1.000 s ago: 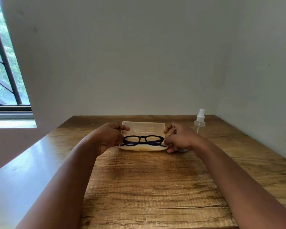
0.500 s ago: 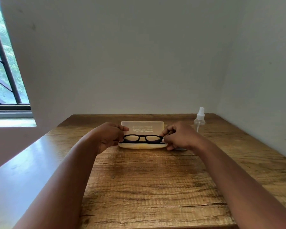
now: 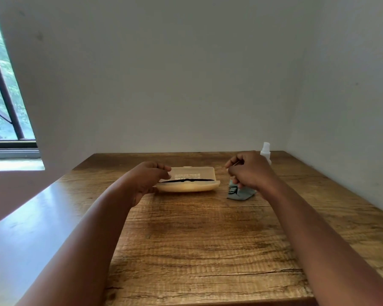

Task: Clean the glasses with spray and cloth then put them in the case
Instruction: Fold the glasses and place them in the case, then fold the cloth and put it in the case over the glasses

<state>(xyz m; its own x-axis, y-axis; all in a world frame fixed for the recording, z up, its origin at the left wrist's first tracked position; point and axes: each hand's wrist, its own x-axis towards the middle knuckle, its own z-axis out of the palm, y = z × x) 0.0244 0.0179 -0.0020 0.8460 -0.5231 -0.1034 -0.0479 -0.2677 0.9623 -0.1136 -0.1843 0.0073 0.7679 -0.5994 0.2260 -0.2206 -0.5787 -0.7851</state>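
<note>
a person's two bare arms reach across a wooden surface (image 3: 186, 250) set into the corner of a grey-walled room. the cream case (image 3: 189, 185) lies at the middle of the far half, its lid (image 3: 194, 172) raised only partway, and the black glasses (image 3: 189, 180) show as a thin dark line inside, between lid and base. the left hand (image 3: 147, 178) is at the case's left end, fingers curled over the lid's corner and thumb low by the base. the right hand (image 3: 249, 171) hovers to the right of the case, apart from it, fingers loosely curled and nothing visibly in its grip. a crumpled pale blue cloth (image 3: 239, 192) lies on the surface just below that hand. a small clear spray bottle (image 3: 265, 151) stands upright behind it, near the wall. a barred window (image 3: 2, 96) is at far left.
</note>
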